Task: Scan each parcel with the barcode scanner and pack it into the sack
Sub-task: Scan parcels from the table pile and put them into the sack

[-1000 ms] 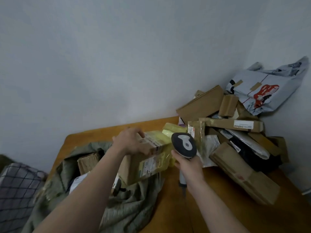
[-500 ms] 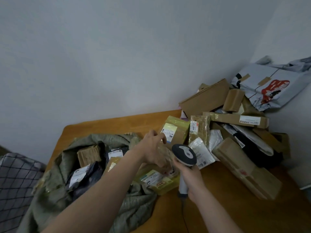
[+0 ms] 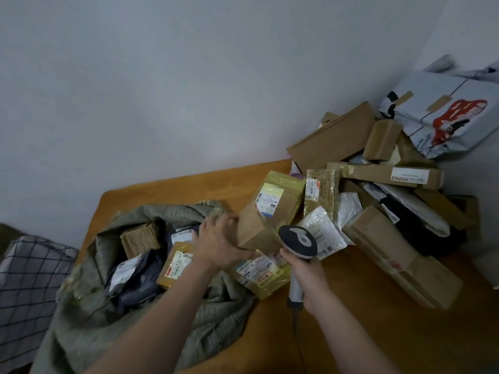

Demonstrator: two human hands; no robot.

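Note:
My left hand grips the near end of a brown box parcel wrapped in yellowish tape, fingers over its top edge and thumb along its lower edge. The box lies on the wooden table with its label up. In my right hand I hold the barcode scanner by its handle, its dark head just right of the box. A grey-green sack lies open at the left with several parcels inside. A yellow parcel rests at the sack's mouth, below my left hand.
A pile of cardboard boxes and mailer bags fills the table's back right corner. A long brown box lies at its front. A grey bag with red print leans on the wall. Checked fabric sits left of the table.
My left hand put the yellow parcel down at the sack's mouth, then moved right onto the brown box. The scanner stayed in my right hand.

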